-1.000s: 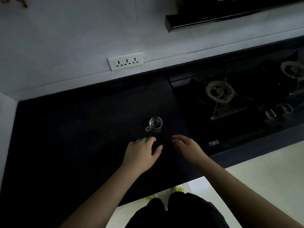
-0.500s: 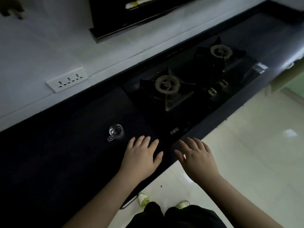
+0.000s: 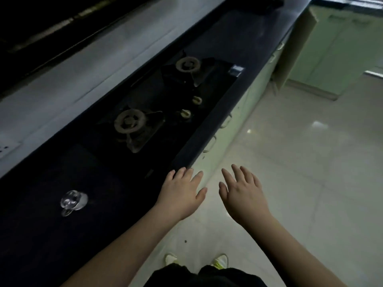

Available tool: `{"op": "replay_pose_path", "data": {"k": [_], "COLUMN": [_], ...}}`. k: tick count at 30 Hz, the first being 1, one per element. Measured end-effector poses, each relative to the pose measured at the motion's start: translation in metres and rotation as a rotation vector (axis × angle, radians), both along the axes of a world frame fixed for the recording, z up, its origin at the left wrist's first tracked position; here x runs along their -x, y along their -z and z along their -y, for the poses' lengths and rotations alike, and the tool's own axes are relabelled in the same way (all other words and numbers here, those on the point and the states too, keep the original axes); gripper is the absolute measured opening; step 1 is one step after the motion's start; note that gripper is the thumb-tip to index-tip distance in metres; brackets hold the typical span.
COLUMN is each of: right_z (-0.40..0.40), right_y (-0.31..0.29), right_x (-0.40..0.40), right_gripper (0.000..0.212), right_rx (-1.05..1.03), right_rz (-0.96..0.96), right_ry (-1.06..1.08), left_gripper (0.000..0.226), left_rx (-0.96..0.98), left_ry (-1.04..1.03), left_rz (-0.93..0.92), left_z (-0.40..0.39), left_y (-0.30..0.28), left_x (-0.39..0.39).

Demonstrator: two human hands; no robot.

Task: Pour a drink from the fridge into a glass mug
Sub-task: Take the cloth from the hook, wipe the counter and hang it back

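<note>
Hands first: I am seeing my left hand and right hand both spread flat, palms down, fingers apart and gripping nothing. They are hovering side by side with a gap between them. The left hand's fingertips are lying over the front edge of the dark counter; whether they are touching it I cannot tell. The right hand is hanging over the pale floor, clear of the counter.

Both forearms are running out of the bottom of the view. Below them, dark trousers are covering most of two light shoes, so only the toes are peeking out.

Well to the left of the left hand, the mug is sitting on the counter, blurred and glinting; I cannot make out whether anything is in it.

Beyond the hands, the stove is sinking into shadow, with only two burners and two knobs showing clearly. At the left edge a socket plate is getting cut off. Pale green cabinets are standing at the far right; I am not picking out a fridge among them.
</note>
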State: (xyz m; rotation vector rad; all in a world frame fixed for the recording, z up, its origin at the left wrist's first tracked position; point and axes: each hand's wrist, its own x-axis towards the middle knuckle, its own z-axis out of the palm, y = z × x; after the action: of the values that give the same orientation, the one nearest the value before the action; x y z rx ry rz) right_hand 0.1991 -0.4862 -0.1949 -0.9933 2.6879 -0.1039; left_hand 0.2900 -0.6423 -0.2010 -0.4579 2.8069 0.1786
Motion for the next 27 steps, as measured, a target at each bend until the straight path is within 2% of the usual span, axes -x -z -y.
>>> {"op": "replay_pose_path", "data": {"k": [9, 23, 27], "right_z": [-0.066, -0.067, -0.072], "right_y": [-0.008, -0.030, -0.034], "right_x": [0.076, 0.228, 0.258], "right_gripper": [0.054, 0.052, 0.051], "right_rx": [0.010, -0.064, -0.055], "right_rz": [-0.009, -0.112, -0.102], "right_ry": [0.210, 0.478, 0.565], "left_gripper": [0.057, 0.052, 0.054], "left_rx": [0.042, -0.017, -0.019], "left_ry": [0.247, 0.505, 0.576], "left_rz": [-0.110, -0.228, -0.206], "left_z": [-0.045, -0.037, -0.042], "left_y": [-0.015, -0.028, -0.035], "left_x": [0.119, 0.327, 0.375]}}
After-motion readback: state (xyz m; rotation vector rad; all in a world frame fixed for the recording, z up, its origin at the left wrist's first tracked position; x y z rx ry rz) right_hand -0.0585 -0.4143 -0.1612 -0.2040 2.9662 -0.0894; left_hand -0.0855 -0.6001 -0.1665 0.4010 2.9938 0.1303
